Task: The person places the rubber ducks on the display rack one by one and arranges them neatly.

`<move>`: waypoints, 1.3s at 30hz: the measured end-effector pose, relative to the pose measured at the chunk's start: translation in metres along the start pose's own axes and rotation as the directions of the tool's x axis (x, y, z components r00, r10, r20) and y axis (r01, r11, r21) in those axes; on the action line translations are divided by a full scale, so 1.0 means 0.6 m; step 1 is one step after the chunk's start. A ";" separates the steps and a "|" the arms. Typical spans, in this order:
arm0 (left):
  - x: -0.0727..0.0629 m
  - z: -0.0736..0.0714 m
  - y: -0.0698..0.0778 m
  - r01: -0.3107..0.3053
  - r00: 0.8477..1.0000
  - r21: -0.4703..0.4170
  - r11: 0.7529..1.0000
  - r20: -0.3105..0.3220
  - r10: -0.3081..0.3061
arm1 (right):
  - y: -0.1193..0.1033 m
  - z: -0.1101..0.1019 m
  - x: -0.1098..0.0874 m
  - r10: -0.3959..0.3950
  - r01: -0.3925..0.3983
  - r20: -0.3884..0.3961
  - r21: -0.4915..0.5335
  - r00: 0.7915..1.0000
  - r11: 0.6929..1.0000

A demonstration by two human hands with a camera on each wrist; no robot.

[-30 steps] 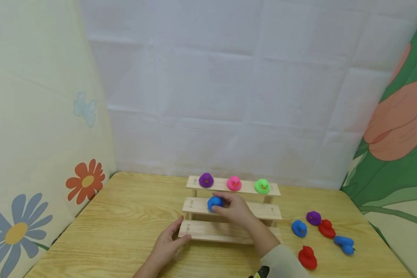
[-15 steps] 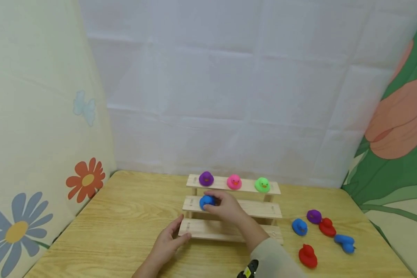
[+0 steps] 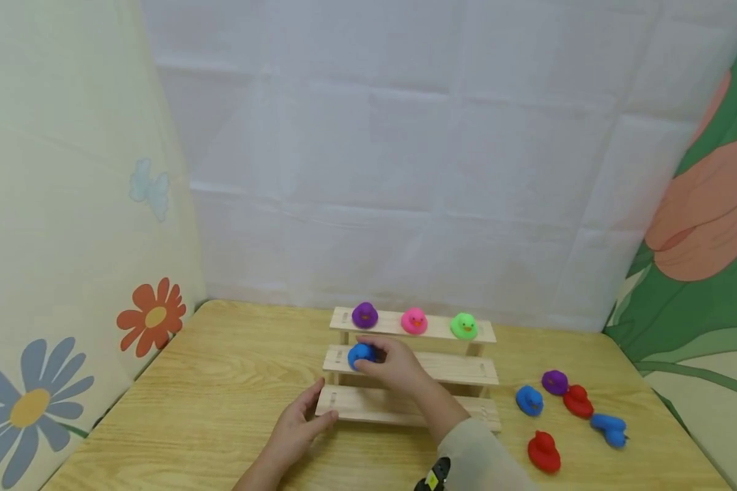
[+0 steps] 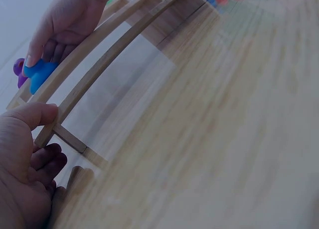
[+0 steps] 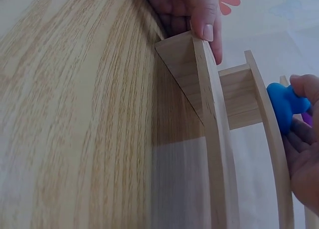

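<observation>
A blue rubber duck point(image 3: 360, 356) stands at the left end of the middle tier of a three-tier wooden shelf point(image 3: 454, 366). My right hand point(image 3: 399, 368) pinches that duck from its right side, thumb in front and fingers behind. In the right wrist view, the duck point(image 5: 286, 107) sits right at the plank. My left hand point(image 3: 297, 426) grips the left end of the lowest tier, its thumb on the plank's front edge. On the top tier are a purple duck point(image 3: 365, 316), a pink duck point(image 3: 414, 321) and a green duck point(image 3: 464, 326).
Right of the shelf, several ducks lie on the wooden table point(image 3: 221, 382): a blue one point(image 3: 529, 401), a purple one point(image 3: 555, 382), two red ones, the nearer red duck point(image 3: 544, 452) by the front, and a tipped blue duck point(image 3: 610, 429). A white cloth point(image 3: 368, 170) hangs behind.
My right hand has slid left along the middle tier with the blue duck, toward its left end. My left hand has stayed on the lowest tier.
</observation>
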State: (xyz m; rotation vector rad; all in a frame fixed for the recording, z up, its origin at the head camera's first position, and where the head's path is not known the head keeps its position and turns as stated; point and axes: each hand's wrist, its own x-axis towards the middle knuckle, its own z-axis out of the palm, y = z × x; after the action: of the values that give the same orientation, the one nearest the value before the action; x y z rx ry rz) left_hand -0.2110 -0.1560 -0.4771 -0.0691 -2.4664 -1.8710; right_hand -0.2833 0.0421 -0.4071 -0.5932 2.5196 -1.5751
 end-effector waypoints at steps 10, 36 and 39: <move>-0.002 0.001 0.006 0.006 1.000 0.015 1.000 -0.003 -0.006 | 0.004 -0.001 -0.001 0.016 -0.015 -0.010 0.037 1.000 0.999; 0.004 0.003 -0.006 -0.009 1.000 0.007 1.000 -0.005 0.009 | 0.037 -0.072 -0.068 -0.016 0.022 -0.119 0.049 0.993 0.999; 0.006 0.003 -0.007 -0.015 1.000 0.014 1.000 -0.004 0.015 | 0.041 -0.082 -0.076 0.002 0.004 -0.148 0.042 0.989 0.999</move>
State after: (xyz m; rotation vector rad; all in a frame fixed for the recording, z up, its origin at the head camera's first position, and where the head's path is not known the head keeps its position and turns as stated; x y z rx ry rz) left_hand -0.2151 -0.1555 -0.4814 -0.0829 -2.4691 -1.8469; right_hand -0.2625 0.1105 -0.4112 -0.4902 2.5825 -1.7286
